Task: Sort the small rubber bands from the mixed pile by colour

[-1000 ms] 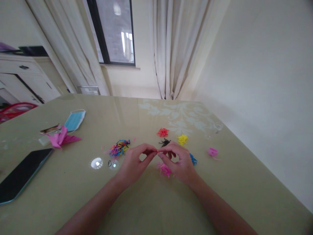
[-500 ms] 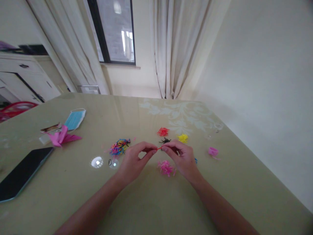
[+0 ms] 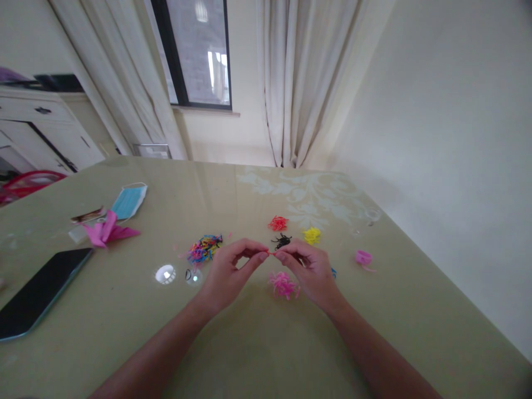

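Note:
Over the middle of the table, my left hand [image 3: 230, 271] and my right hand [image 3: 310, 271] meet fingertip to fingertip. Between them is a thin red rubber band [image 3: 272, 253], pinched at one end by each thumb and forefinger. Sorted piles of small bands lie around my right hand: red [image 3: 278, 223], black [image 3: 281, 240], yellow [image 3: 311, 235] and pink [image 3: 284, 285]. A blue pile [image 3: 333, 272] shows only at its edge behind that hand. Just left of my left hand sits a mixed-colour heap of bands [image 3: 204, 248], with a single dark band [image 3: 188, 275] in front of it.
To the left lie a black phone [image 3: 39, 291], a pink folded paper figure [image 3: 107, 230] and a blue face mask [image 3: 129, 201]. At the right is a small pink coil [image 3: 363, 257]. A window [image 3: 199, 55] and curtains stand beyond the table [image 3: 249, 354].
My fingertips have drawn slightly apart, and the red band now shows as a short strand between them. My right hand has moved a little right, covering most of the blue pile.

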Demonstrator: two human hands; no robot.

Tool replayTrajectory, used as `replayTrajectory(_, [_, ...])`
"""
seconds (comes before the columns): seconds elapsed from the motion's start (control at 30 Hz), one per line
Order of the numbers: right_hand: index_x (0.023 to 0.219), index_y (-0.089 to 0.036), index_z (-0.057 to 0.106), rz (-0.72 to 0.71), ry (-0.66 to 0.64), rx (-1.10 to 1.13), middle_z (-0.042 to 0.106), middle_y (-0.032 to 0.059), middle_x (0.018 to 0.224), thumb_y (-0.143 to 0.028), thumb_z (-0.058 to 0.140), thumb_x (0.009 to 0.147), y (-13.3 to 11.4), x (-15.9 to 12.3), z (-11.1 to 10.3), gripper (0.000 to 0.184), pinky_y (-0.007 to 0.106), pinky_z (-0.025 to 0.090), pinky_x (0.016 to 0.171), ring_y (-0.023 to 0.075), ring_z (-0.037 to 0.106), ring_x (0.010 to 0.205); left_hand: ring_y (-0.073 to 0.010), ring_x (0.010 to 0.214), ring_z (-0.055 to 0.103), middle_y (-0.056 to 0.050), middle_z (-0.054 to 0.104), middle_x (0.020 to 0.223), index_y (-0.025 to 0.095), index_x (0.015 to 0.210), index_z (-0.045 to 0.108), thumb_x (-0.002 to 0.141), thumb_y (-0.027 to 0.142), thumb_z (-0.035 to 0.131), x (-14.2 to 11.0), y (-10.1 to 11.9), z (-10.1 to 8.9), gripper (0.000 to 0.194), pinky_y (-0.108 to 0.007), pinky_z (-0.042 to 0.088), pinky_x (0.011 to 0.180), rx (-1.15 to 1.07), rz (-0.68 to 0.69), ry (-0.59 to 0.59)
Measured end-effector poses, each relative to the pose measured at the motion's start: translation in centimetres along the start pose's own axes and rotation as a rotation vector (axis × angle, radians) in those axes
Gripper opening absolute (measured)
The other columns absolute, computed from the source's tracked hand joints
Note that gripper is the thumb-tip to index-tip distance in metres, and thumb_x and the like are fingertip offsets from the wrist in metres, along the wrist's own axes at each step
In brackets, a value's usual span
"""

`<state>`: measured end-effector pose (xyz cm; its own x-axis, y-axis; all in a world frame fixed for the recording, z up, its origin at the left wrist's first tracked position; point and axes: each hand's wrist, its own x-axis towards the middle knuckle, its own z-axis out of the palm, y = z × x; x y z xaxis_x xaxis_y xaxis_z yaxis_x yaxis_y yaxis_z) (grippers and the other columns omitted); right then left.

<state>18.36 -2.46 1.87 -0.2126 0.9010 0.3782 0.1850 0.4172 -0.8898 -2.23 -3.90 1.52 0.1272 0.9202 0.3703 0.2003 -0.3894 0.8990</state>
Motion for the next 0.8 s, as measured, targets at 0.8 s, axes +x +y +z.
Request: replayTrajectory(0.8, [0.084,-0.022,0.083,-0.022,0.003,-0.006,0.066,0.002,0.068,-0.042,0.08,0.089,-0.2,-0.1,-0.1,0.02,0.027,0.038,0.054,0.0143,0.053,0.06,-0.0154,0.079,0.07,-0.003,0.077,0.086,0.02,0.094,0.077,0.097,0.028,0.067,0.0,1.0,0.0,0.012,-0.026,0.055,0.074,0.117,0.083,0.013])
